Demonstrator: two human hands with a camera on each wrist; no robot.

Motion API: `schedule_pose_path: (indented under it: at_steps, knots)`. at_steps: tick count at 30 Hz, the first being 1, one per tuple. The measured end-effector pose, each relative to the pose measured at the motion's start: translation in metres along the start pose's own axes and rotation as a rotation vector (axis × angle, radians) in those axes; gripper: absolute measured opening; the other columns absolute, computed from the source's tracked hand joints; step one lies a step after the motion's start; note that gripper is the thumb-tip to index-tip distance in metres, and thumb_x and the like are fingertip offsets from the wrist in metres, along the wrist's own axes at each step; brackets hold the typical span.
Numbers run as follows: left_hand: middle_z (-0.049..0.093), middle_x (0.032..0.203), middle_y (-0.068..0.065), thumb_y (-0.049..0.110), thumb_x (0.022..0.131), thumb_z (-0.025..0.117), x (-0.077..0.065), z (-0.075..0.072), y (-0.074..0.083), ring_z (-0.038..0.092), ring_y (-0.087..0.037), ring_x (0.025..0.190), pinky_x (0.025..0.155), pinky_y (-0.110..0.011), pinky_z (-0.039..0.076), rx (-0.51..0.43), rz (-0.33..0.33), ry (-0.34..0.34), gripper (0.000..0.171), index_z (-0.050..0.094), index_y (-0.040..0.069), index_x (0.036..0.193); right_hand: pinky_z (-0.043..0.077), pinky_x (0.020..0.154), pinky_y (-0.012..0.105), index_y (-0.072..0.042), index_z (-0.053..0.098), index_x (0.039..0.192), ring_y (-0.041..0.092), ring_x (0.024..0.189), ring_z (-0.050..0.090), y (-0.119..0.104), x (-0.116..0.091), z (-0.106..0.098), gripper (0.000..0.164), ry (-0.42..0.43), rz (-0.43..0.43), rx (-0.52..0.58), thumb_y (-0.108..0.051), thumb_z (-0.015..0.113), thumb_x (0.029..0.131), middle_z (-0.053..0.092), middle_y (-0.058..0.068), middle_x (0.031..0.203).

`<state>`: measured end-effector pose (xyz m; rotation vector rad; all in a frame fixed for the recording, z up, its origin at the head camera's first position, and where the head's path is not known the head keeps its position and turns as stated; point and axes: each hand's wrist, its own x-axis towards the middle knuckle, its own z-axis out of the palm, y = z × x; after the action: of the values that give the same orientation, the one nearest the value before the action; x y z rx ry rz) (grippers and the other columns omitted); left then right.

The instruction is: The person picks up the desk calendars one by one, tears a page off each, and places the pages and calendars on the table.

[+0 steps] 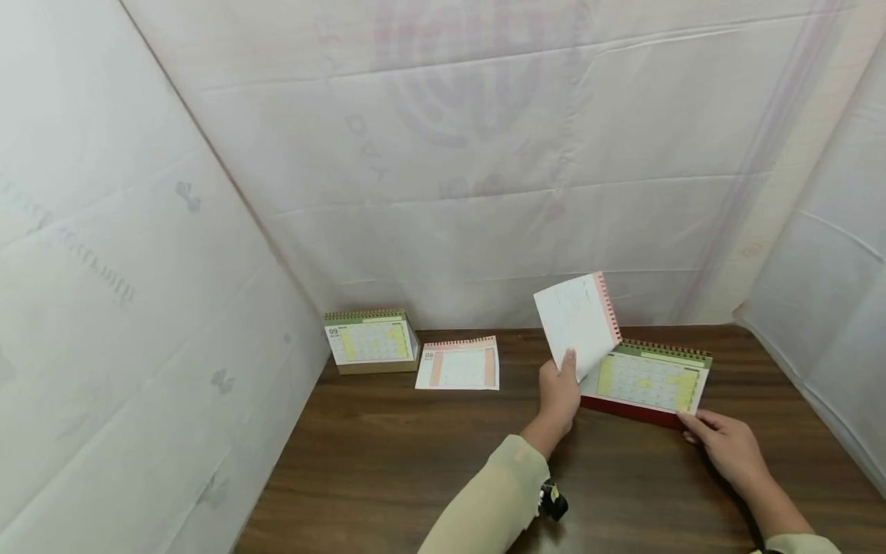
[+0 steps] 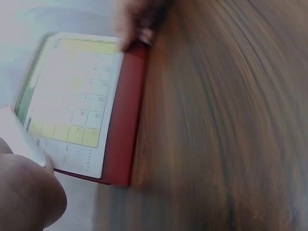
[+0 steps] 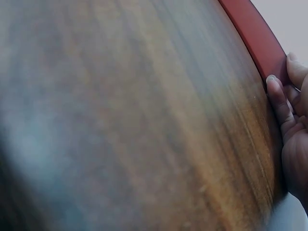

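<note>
My left hand (image 1: 559,392) holds a white calendar sheet (image 1: 574,319), tilted, with a pink strip and a row of holes along one edge. Behind that sheet's lower edge stands a desk calendar (image 1: 647,378) with a green header, yellow-marked page, spiral binding and dark red base (image 2: 126,115). At its lower right corner my right hand (image 1: 730,446) pinches the base, thumb on the front. The right wrist view shows thumb and fingers at the end of the red base (image 3: 267,45). In the left wrist view the left fingers are mostly cut off at the edge.
On the left of the wooden table (image 1: 388,462) stands another desk calendar (image 1: 367,342) with a green header marked 09. Beside it lies a loose pink-edged calendar sheet (image 1: 458,365) marked 08. White printed sheeting (image 1: 450,192) hangs around the table's back and sides.
</note>
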<state>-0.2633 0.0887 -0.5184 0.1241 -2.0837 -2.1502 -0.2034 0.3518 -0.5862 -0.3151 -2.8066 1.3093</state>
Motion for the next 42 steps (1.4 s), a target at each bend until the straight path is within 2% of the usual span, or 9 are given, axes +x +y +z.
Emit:
schedule_pose_path:
  at_steps: [3,10,19,21,28,31,37,42]
  knots:
    - [0.078,0.104,-0.006,0.037,0.111,0.057,0.003,-0.001,-0.002,0.067,-0.010,0.092,0.086,-0.032,0.057,-0.072,-0.081,0.000,0.037,0.074,0.004,0.111,0.041,0.069,0.010,-0.001,0.078,0.122,-0.011,0.074,0.062,0.000,0.001,0.003,0.061,0.000,-0.005,0.011,-0.056,0.057,0.107,0.081,-0.007,0.083]
    - [0.076,0.109,-0.005,0.039,0.110,0.058,0.005,-0.001,-0.007,0.067,-0.010,0.097,0.093,-0.033,0.057,-0.093,-0.115,0.016,0.038,0.072,0.004,0.116,0.042,0.069,0.011,0.000,0.078,0.120,-0.010,0.074,0.062,0.002,0.001,0.004,0.060,0.003,-0.018,0.017,-0.056,0.057,0.107,0.081,-0.005,0.083]
    - [0.073,0.113,-0.007,0.038,0.112,0.055,0.007,0.008,-0.007,0.069,-0.013,0.101,0.099,-0.035,0.057,-0.237,-0.212,0.090,0.039,0.067,0.002,0.120,0.042,0.068,0.012,0.000,0.078,0.121,-0.008,0.074,0.063,0.005,-0.001,0.002,0.060,0.007,-0.003,0.021,-0.055,0.058,0.107,0.081,-0.005,0.084]
    - [0.072,0.114,-0.008,0.038,0.112,0.055,0.006,0.011,-0.005,0.068,-0.014,0.103,0.100,-0.035,0.056,-0.288,-0.244,0.101,0.039,0.066,0.002,0.122,0.043,0.068,0.012,0.000,0.078,0.121,-0.008,0.073,0.062,0.004,-0.001,0.002,0.059,0.015,-0.002,0.015,-0.054,0.058,0.107,0.081,-0.005,0.084]
    - [0.071,0.132,-0.013,0.030,0.114,0.048,0.005,0.014,-0.006,0.068,-0.019,0.120,0.108,-0.039,0.056,-0.616,-0.315,0.096,0.040,0.057,-0.001,0.138,0.039,0.070,0.009,-0.001,0.077,0.123,-0.010,0.074,0.061,0.002,0.000,0.000,0.060,0.011,0.002,-0.010,-0.055,0.058,0.107,0.081,-0.005,0.083]
    - [0.070,0.134,-0.013,0.031,0.115,0.046,0.005,0.015,-0.008,0.068,-0.019,0.121,0.111,-0.040,0.054,-0.673,-0.337,0.086,0.041,0.056,0.001,0.141,0.038,0.070,0.010,-0.001,0.078,0.123,-0.011,0.074,0.060,0.002,0.000,-0.001,0.059,0.011,0.000,-0.021,-0.055,0.058,0.107,0.081,-0.005,0.084]
    - [0.070,0.131,-0.013,0.033,0.116,0.044,0.002,0.015,-0.011,0.070,-0.018,0.115,0.103,-0.040,0.059,-0.677,-0.347,0.072,0.041,0.056,0.002,0.140,0.040,0.069,0.011,-0.001,0.078,0.122,-0.010,0.073,0.060,0.004,-0.002,-0.001,0.059,0.013,-0.006,-0.012,-0.054,0.059,0.107,0.081,-0.003,0.085]
    - [0.074,0.120,-0.019,0.028,0.117,0.042,0.002,0.015,-0.010,0.078,-0.027,0.102,0.097,-0.047,0.063,-0.685,-0.307,0.057,0.038,0.058,0.000,0.136,0.040,0.072,0.014,-0.002,0.077,0.125,-0.012,0.075,0.059,0.002,-0.001,-0.002,0.062,0.005,-0.006,-0.022,-0.058,0.057,0.106,0.082,-0.004,0.085]
